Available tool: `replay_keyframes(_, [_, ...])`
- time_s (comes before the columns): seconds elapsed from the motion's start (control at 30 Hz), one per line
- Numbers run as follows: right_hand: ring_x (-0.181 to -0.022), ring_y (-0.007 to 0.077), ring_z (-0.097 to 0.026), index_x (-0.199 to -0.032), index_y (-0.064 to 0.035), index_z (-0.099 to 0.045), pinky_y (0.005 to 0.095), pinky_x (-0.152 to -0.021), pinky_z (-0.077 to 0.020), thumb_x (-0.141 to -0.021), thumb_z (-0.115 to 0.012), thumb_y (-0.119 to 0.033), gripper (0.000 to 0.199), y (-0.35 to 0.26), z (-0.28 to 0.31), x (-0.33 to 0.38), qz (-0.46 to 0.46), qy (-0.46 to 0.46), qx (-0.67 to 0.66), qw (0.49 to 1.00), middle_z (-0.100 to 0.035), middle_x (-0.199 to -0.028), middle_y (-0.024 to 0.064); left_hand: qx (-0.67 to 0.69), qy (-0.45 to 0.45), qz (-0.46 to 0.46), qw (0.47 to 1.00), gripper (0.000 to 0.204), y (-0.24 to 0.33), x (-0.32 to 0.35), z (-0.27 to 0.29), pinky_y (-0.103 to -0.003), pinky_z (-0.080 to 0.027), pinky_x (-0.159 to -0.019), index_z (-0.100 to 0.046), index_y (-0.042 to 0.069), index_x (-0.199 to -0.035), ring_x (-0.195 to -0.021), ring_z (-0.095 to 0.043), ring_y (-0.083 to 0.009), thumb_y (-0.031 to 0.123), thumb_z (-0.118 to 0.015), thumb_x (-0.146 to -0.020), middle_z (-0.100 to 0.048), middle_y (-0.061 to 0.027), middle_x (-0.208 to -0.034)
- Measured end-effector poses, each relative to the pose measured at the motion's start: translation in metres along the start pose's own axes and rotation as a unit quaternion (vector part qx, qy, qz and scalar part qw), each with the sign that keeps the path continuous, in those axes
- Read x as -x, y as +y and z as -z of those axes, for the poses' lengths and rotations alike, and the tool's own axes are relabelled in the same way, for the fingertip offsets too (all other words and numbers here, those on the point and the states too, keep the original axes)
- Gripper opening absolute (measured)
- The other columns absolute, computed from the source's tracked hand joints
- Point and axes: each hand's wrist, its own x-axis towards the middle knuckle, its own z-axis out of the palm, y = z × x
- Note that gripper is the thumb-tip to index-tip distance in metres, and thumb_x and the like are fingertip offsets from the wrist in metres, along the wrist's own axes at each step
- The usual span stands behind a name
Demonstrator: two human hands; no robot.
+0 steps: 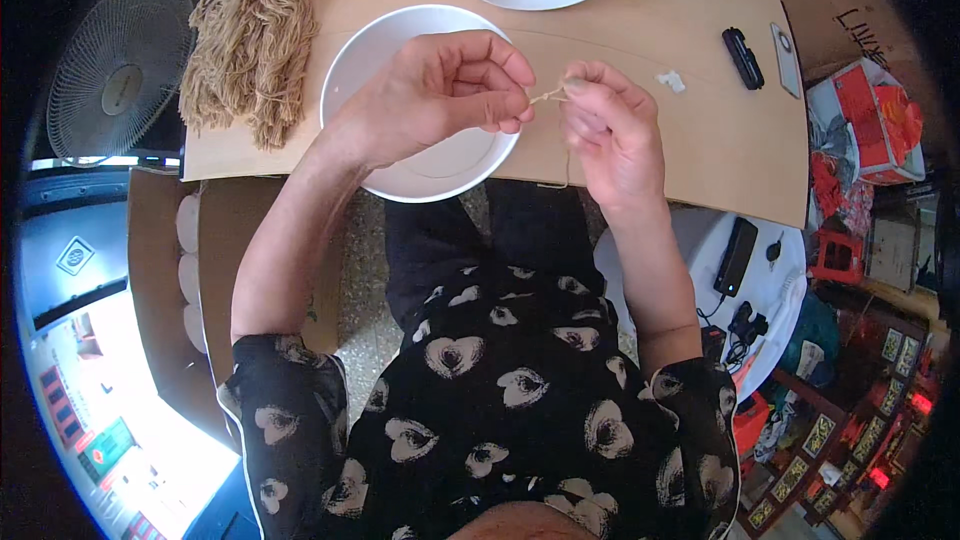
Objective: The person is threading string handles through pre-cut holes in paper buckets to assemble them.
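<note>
String (547,97) is pinched by the fingers of left hand (448,85) and right hand (612,130), its span held crosswise between them, right of the bowl (440,168).

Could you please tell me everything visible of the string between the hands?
The string is thin, pale tan and fibrous-looking. A short stretch runs nearly level above the table, pinched by the left hand and right hand, possibly knotted in between. A strand below the right hand may be its tail.
</note>
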Motion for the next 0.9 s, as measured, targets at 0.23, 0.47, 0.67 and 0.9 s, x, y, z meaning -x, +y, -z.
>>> replay_keyframes(0.23, [-0.053, 0.0005, -0.036, -0.094, 0.0001, -0.067, 0.0193, -0.047, -0.0248, -0.087, -0.068, -0.007, 0.010, -0.004, -0.005, -0.002, 0.020, 0.000, 0.007, 1.000, -0.051, -0.067, -0.0071, -0.034, -0.037, 0.003, 0.999, 0.024, 0.005, -0.002, 0.001, -0.023, -0.052, -0.082, -0.062, 0.001, -0.116, -0.088, -0.064, -0.0083, 0.006, -0.067, -0.093, -0.067, -0.0026, -0.092])
replay_keyframes(0.47, [-0.053, -0.0001, -0.035, -0.101, 0.0007, -0.066, 0.0182, -0.047, -0.0240, -0.088, -0.068, -0.007, 0.016, -0.011, -0.014, 0.002, 0.044, 0.011, 0.117, 0.992, -0.050, -0.070, -0.0074, -0.087, -0.024, 0.018, 0.996, 0.016, 0.014, -0.007, -0.003, -0.022, -0.052, -0.077, -0.067, 0.000, -0.105, -0.082, -0.063, -0.0068, 0.009, -0.069, -0.093, -0.067, -0.0015, -0.088])
replay_keyframes(0.67, [-0.053, -0.0004, -0.032, -0.120, 0.0017, -0.059, 0.0179, -0.047, -0.0229, -0.091, -0.065, -0.006, 0.030, -0.019, -0.011, 0.001, 0.051, -0.040, 0.024, 0.998, -0.048, -0.073, -0.0081, -0.129, -0.016, -0.017, 0.991, 0.012, 0.006, -0.005, -0.017, -0.022, -0.052, -0.075, -0.069, -0.002, -0.101, -0.078, -0.062, -0.0062, 0.007, -0.067, -0.094, -0.068, -0.0002, -0.086])
replay_keyframes(0.9, [-0.059, 0.0011, -0.042, -0.106, 0.0021, -0.067, 0.0172, -0.053, -0.0322, -0.094, -0.067, -0.015, 0.021, -0.034, -0.004, 0.008, 0.051, -0.032, 0.205, 0.977, -0.053, -0.071, -0.0061, -0.014, 0.003, 0.025, 1.000, 0.018, 0.006, -0.005, -0.013, -0.022, -0.052, -0.070, -0.073, -0.001, -0.103, -0.075, -0.063, -0.0072, 0.014, -0.069, -0.094, -0.071, -0.0031, -0.084])
